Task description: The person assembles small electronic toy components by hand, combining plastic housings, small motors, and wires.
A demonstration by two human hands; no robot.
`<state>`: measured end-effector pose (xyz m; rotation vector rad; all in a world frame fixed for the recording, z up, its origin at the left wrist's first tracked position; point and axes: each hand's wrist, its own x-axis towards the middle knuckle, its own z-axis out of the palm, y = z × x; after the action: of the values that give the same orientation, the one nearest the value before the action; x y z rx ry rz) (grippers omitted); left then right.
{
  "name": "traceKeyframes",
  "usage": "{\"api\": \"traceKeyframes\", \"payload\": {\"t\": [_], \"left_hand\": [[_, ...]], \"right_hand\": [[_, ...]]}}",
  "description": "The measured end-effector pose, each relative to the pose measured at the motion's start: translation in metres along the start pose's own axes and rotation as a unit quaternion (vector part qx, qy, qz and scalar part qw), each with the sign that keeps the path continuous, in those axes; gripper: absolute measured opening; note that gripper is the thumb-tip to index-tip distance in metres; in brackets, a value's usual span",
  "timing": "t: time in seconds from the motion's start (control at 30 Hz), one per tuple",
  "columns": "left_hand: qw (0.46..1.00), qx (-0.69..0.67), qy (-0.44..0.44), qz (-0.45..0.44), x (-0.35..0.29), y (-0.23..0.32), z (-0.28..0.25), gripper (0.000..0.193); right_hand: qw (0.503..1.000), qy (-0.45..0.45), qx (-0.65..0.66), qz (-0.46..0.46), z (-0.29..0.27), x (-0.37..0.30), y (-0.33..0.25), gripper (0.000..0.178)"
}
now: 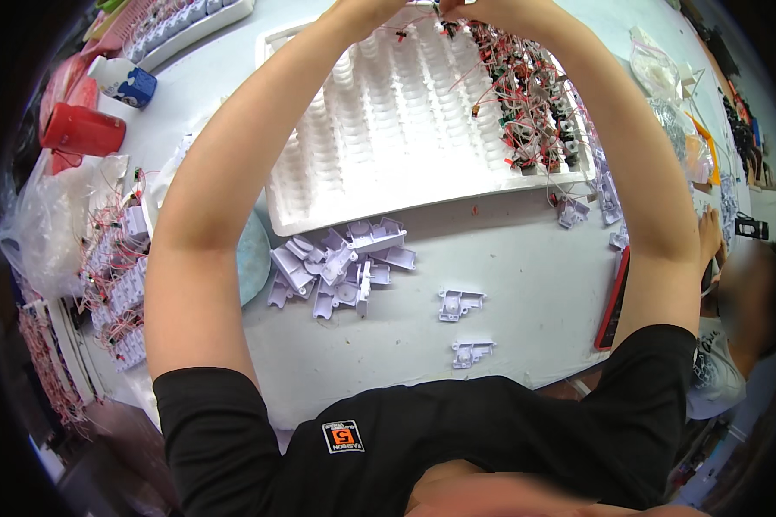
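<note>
My left hand [378,8] and right hand [490,9] are at the foam tray's [366,217] far edge, grips cropped, can't tell; wired components [530,108] run nearward down its right side, right hand nearer.

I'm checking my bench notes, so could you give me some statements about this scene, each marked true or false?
1. The left hand and right hand are at the picture's upper edge. True.
2. The wired parts lie along the left side of the foam tray. False: they lie along its right side.
3. Two lilac casings lie right of the casing pile. True.
4. The container near the bottle is green. False: it is red.
</note>
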<state>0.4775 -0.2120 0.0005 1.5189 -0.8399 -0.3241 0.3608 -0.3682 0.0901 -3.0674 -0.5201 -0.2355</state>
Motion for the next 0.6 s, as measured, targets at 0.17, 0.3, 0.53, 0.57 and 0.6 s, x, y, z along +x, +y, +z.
{"api": "traceKeyframes", "payload": {"t": [0.17,0.3,0.53,0.57,0.6], "left_hand": [[0.997,-0.055,0.058,-0.020,0.000,-0.007,-0.008,0.024],[0.998,-0.027,0.060,-0.022,-0.001,-0.006,-0.011,0.025],[0.999,-0.024,0.017,-0.017,-0.007,0.013,-0.005,0.025],[1.000,-0.021,0.015,-0.015,-0.008,0.014,-0.006,0.025],[0.998,-0.041,0.023,-0.048,-0.010,0.015,-0.006,0.024]], "right_hand": [[0.993,-0.090,-0.043,0.063,-0.008,0.004,-0.033,0.016],[0.988,-0.117,-0.055,0.082,-0.011,0.004,-0.027,0.015],[0.994,-0.029,0.064,0.089,-0.007,-0.006,-0.012,0.018],[0.987,-0.035,0.100,0.119,-0.010,-0.007,-0.016,0.018],[0.987,-0.032,0.100,0.120,-0.010,-0.008,-0.016,0.018]]}}
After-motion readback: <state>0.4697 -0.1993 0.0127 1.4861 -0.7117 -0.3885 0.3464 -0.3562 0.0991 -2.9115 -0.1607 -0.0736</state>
